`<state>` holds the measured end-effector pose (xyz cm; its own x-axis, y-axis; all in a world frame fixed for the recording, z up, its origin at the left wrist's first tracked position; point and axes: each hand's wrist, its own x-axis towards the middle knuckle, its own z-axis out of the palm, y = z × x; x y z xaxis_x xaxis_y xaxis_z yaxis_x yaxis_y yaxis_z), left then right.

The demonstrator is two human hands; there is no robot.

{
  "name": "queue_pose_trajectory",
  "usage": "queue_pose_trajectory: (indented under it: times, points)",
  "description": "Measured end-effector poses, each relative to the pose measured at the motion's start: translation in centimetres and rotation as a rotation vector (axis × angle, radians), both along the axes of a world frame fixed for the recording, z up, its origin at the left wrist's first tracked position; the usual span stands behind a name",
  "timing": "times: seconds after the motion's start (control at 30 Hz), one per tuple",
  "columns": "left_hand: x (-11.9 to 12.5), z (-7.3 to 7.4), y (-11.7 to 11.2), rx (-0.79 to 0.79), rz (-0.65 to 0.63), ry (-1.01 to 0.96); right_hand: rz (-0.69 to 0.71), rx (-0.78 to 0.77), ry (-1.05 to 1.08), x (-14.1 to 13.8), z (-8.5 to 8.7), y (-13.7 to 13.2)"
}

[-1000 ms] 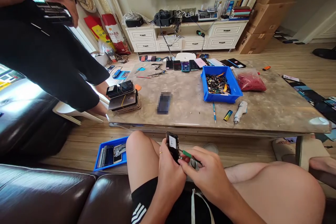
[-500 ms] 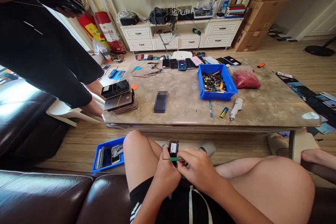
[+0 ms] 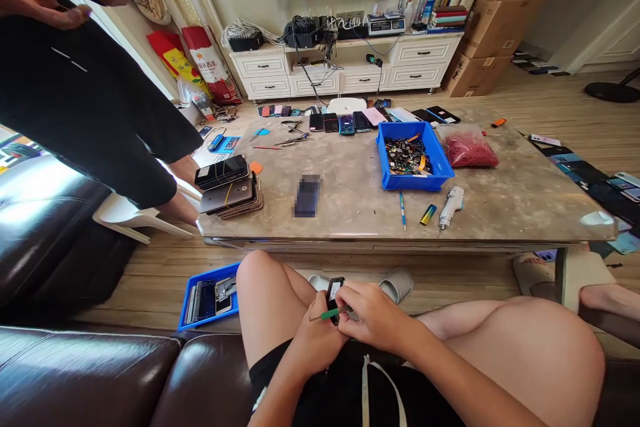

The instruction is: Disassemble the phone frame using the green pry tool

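Above my lap, my left hand (image 3: 316,340) is closed round a small black phone (image 3: 334,289) that shows a white sticker. My right hand (image 3: 373,315) pinches a thin green-handled tool (image 3: 327,313) and lays it across the phone, its tip pointing left. Both hands meet between my bare knees, just in front of the low table (image 3: 520,207).
The table holds a blue bin of small parts (image 3: 412,156), a red bag (image 3: 470,150), an electric screwdriver (image 3: 450,205), stacked phones (image 3: 227,185) and a row of phones at its far edge. A blue tray (image 3: 210,295) lies on the floor. Another person stands at left holding phones.
The phone and both hands have dropped lower toward my lap. The green tool now lies across the phone. The standing person has lifted the stack of phones higher.
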<state>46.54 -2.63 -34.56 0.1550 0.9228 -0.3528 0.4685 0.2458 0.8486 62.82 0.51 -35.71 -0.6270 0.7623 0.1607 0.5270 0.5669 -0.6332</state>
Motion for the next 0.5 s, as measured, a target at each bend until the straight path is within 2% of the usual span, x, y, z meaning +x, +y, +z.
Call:
queue_pose_trajectory:
  times: [0.27,0.5]
  points:
    - [0.6,-0.1,0.2,-0.069,0.076,0.016,-0.026,0.066,0.093,0.5,-0.5,0.5]
    - [1.7,1.5,0.8,-0.089,0.190,-0.136,-0.125,0.130,0.263,0.8,0.4,1.0]
